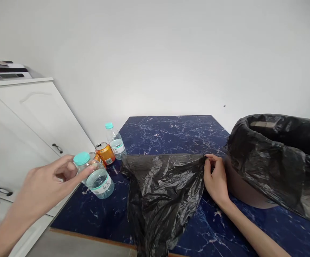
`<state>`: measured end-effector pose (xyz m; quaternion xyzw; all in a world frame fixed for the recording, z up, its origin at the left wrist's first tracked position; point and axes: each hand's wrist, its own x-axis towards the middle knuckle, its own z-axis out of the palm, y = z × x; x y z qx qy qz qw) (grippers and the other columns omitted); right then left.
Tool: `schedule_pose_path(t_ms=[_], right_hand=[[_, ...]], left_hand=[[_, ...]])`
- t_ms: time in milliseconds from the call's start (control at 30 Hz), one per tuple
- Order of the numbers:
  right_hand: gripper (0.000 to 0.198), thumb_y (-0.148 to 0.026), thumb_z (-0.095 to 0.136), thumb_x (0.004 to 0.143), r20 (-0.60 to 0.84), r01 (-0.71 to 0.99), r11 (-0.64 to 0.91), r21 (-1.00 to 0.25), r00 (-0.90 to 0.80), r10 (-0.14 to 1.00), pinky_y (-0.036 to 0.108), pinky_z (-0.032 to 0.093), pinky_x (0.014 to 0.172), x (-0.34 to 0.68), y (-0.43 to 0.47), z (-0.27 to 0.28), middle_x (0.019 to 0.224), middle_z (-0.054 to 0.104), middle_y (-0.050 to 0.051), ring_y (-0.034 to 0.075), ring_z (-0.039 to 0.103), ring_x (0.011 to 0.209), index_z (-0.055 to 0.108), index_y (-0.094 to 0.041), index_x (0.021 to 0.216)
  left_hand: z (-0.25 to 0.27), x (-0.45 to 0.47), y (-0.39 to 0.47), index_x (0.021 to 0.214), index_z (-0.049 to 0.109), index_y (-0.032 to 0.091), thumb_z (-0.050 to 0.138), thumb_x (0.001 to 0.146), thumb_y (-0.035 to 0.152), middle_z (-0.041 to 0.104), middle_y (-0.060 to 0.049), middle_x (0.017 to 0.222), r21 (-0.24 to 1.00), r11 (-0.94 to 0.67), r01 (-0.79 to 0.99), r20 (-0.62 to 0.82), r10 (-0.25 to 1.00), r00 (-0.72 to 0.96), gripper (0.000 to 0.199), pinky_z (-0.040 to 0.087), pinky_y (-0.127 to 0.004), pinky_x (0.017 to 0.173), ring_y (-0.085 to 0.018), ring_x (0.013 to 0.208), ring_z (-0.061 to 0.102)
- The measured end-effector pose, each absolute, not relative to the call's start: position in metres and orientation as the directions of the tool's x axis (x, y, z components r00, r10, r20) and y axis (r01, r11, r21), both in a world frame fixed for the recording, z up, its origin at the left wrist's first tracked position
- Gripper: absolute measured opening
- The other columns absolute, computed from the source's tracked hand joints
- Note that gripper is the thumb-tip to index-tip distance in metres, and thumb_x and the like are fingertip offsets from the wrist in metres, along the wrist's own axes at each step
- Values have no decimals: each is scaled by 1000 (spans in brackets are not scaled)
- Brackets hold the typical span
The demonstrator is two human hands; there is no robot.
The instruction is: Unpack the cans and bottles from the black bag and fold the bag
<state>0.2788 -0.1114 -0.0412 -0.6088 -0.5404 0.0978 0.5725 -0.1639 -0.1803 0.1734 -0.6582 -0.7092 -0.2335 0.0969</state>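
The fingers of my left hand (48, 180) hold a bottle (99, 187) just below its turquoise cap (81, 158), over the counter (171, 132). Clear liquid partly fills it, so a steady grip suits. My right hand's (216, 180) fingers pinch a black bag (165, 192); keeping that edge taut should help. A black liner (267, 164) covers the bin's (248, 192) rim.
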Motion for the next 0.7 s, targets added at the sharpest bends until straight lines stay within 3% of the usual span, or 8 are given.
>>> schedule_pose_path(t_ms=[100,267,700], right_hand=[[28,-45,41,109,563,599,279,-751,360,744,47,50,91,275,-115,-37,107,58,10,29,61,100,56,-23,119],[25,-42,42,110,614,635,319,-703,317,723,46,50,90,275,-115,-37,107,58,9,28,61,99,54,-23,120],[25,-42,44,111,608,627,338,-701,278,744,42,56,87,275,-114,-36,105,63,8,25,66,95,55,-23,123]], left_hand=[[168,-155,-176,71,44,27,58,81,86,58,9,56,156,109,982,408,898,-165,62,40,-24,60,-14,53,47],[161,-145,-158,77,47,27,60,85,81,63,7,65,155,162,975,423,880,-214,57,36,-24,63,-15,61,55],[161,-136,-118,77,46,27,53,91,73,66,-1,72,84,236,968,407,879,-249,48,30,-27,63,-24,68,60]])
